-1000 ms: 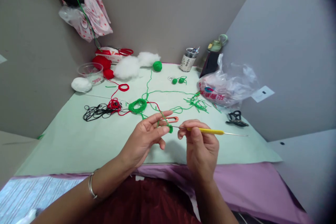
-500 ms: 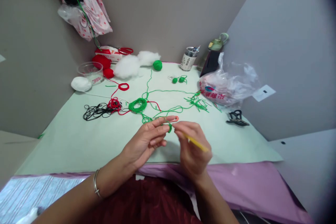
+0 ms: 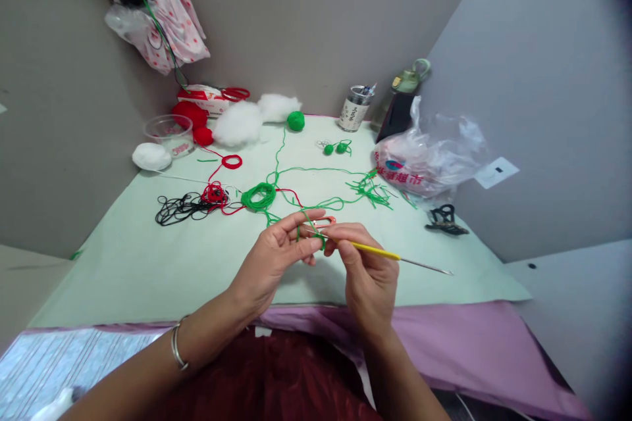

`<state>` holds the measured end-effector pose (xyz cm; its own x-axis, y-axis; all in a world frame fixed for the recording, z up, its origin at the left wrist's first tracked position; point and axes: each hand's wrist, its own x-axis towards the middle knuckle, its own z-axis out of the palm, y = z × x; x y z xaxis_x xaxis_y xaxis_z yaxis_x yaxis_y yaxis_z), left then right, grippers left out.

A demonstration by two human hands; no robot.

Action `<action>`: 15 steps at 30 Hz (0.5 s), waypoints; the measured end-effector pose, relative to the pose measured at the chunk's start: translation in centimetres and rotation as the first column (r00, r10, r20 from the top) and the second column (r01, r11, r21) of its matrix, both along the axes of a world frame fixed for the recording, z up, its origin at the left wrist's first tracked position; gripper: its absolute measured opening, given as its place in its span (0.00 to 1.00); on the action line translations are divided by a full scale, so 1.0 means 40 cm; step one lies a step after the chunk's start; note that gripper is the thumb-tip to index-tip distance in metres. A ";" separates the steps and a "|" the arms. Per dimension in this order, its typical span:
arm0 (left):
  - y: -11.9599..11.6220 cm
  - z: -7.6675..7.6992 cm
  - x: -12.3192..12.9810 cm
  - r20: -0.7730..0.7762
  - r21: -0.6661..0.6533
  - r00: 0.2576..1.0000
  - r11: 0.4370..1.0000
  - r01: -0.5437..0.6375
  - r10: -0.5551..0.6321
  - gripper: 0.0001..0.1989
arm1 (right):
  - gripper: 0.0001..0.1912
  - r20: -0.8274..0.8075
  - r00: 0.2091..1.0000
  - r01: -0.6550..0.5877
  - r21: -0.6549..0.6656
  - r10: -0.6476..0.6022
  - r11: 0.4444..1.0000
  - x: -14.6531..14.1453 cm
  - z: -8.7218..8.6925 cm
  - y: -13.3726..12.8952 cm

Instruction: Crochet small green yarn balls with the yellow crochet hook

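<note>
My right hand (image 3: pixel 368 263) is closed around a crochet hook (image 3: pixel 375 250) with a yellow handle and metal ends. One metal end points right, away from the hand; the other meets the green yarn between my hands. Thumb and fingers of my left hand (image 3: pixel 281 247) pinch a small green crocheted piece (image 3: pixel 320 242), with green yarn running over the raised forefinger. Just behind the fingertips lies an orange-red clip-like thing (image 3: pixel 326 220), partly hidden. A coil of green yarn (image 3: pixel 259 197) rests on the table beyond my left hand.
Tangled black yarn (image 3: pixel 180 209) and red yarn (image 3: pixel 214 193) lie to the left. White stuffing (image 3: pixel 239 123) and a green ball (image 3: pixel 295 121) sit at the back. Rightward are green yarn scraps (image 3: pixel 372 191), a plastic bag (image 3: pixel 429 158), a black hair claw (image 3: pixel 447 220) and a pen cup (image 3: pixel 354 110).
The crochet hook has swung from slanting down toward me to nearly level, its free end now pointing right. My left forefinger has lifted slightly, with the yarn over it.
</note>
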<state>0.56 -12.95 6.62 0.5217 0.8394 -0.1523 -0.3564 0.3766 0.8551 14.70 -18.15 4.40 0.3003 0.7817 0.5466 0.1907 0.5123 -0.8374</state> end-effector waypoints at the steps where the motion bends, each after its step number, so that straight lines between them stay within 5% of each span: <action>1: 0.001 0.000 0.000 0.013 -0.025 1.000 1.000 0.019 -0.019 0.23 | 0.11 -0.016 1.000 -0.006 0.003 0.006 1.000 0.000 -0.003 0.000; 7: 0.011 -0.003 -0.013 0.138 -0.173 0.974 0.964 0.202 -0.180 0.21 | 0.09 -0.282 0.959 -0.052 -0.058 0.034 0.997 0.012 -0.014 0.007; 15: 0.005 0.001 -0.017 0.104 -0.081 0.980 0.981 0.176 -0.167 0.17 | 0.10 -0.472 0.877 -0.159 -0.100 0.094 0.982 0.029 0.009 0.011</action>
